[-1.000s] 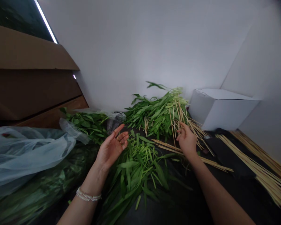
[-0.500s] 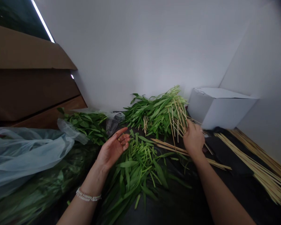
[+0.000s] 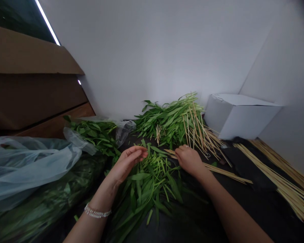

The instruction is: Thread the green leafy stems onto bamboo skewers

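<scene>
My left hand point(image 3: 130, 162), a beaded bracelet on its wrist, hovers at the left edge of a near pile of leafy green stems point(image 3: 152, 179). Its fingers are loosely curved, with nothing visible in them. To the right of that pile my right hand point(image 3: 189, 160) is closed, fingers bent downward and their tips hidden. It lies over the middle of a thin bundle of wooden sticks point(image 3: 226, 172); what it grips cannot be made out. Behind it, loose sticks point(image 3: 205, 136) lean across a larger heap of leafy greens point(image 3: 164, 118).
On the left are a clear plastic bag point(image 3: 35, 165) with greens and another leafy bunch point(image 3: 93, 131). A white box point(image 3: 245, 116) stands against the wall at right. Longer sticks point(image 3: 276, 179) lie beside a black object point(image 3: 248, 167). Cardboard point(image 3: 27, 54) rises at upper left.
My right hand has moved left and toward me, from the loose sticks to above the thin bundle. My left hand has shifted slightly right, its thumb now closer to the fingers.
</scene>
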The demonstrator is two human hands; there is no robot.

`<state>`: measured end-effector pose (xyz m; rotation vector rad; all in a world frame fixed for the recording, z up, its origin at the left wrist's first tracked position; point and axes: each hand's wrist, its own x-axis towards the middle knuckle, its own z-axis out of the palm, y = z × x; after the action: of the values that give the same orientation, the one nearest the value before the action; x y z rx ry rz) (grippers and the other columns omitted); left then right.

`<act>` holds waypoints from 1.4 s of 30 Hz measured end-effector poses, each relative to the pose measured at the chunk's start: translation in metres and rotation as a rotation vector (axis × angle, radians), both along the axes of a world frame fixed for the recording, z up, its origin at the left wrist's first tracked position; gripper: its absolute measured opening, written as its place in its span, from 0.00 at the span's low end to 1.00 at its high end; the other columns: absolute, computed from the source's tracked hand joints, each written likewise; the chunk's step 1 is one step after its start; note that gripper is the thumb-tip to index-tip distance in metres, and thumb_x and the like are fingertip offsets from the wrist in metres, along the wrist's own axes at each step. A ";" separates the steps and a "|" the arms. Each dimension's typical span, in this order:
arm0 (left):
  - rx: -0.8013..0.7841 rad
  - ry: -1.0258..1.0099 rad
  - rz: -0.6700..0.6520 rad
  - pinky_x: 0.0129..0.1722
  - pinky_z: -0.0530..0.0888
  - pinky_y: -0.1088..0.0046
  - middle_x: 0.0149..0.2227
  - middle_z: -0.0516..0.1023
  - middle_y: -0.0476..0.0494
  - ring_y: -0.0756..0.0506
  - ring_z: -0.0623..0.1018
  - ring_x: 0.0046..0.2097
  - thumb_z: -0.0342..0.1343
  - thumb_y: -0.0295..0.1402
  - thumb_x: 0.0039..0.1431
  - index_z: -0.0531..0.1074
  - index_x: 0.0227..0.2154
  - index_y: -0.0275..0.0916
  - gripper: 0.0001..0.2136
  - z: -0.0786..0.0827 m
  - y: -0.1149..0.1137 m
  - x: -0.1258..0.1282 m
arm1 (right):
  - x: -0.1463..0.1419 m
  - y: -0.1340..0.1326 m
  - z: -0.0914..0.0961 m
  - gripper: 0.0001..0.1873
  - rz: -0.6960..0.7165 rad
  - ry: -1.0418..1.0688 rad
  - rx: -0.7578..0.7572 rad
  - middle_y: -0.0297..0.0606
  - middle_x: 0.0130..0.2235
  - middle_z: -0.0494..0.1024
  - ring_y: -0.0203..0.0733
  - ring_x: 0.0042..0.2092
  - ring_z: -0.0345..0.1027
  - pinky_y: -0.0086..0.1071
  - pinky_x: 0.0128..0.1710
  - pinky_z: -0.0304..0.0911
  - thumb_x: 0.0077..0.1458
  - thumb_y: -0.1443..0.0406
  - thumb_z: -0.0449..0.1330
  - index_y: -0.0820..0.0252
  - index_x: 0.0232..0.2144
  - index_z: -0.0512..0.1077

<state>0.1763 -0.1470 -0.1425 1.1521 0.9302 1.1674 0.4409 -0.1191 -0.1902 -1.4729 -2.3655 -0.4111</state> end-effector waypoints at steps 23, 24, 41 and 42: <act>0.743 1.122 -0.184 0.44 0.64 0.65 0.35 0.76 0.41 0.40 0.71 0.42 0.53 0.43 0.61 0.79 0.36 0.43 0.13 -0.025 -0.007 0.025 | -0.007 -0.005 0.004 0.07 -0.135 -0.027 0.068 0.42 0.31 0.74 0.44 0.36 0.66 0.34 0.34 0.51 0.60 0.70 0.51 0.61 0.32 0.69; 0.742 1.106 -0.201 0.44 0.64 0.65 0.36 0.76 0.41 0.40 0.71 0.43 0.53 0.42 0.61 0.79 0.38 0.43 0.12 -0.025 -0.008 0.026 | -0.009 -0.006 0.005 0.07 -0.113 -0.028 0.085 0.41 0.31 0.74 0.44 0.36 0.66 0.35 0.35 0.50 0.60 0.70 0.51 0.61 0.32 0.69; 0.580 0.906 -0.105 0.43 0.67 0.69 0.33 0.80 0.47 0.45 0.75 0.39 0.62 0.33 0.54 0.79 0.30 0.40 0.03 -0.039 0.000 0.026 | -0.032 -0.015 -0.007 0.09 0.175 -0.014 0.072 0.41 0.37 0.76 0.45 0.42 0.65 0.37 0.41 0.51 0.60 0.70 0.53 0.61 0.42 0.71; 0.545 0.878 -0.065 0.42 0.68 0.70 0.31 0.80 0.47 0.45 0.75 0.38 0.63 0.33 0.52 0.78 0.28 0.40 0.03 -0.040 0.001 0.025 | -0.032 -0.015 -0.007 0.09 0.178 -0.010 0.075 0.40 0.36 0.76 0.45 0.42 0.65 0.36 0.41 0.51 0.60 0.70 0.53 0.61 0.41 0.71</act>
<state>0.2015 -0.1459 -0.1829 2.2160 1.2308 0.8631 0.4089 -0.1346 -0.1972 -1.2176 -2.4357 -0.4568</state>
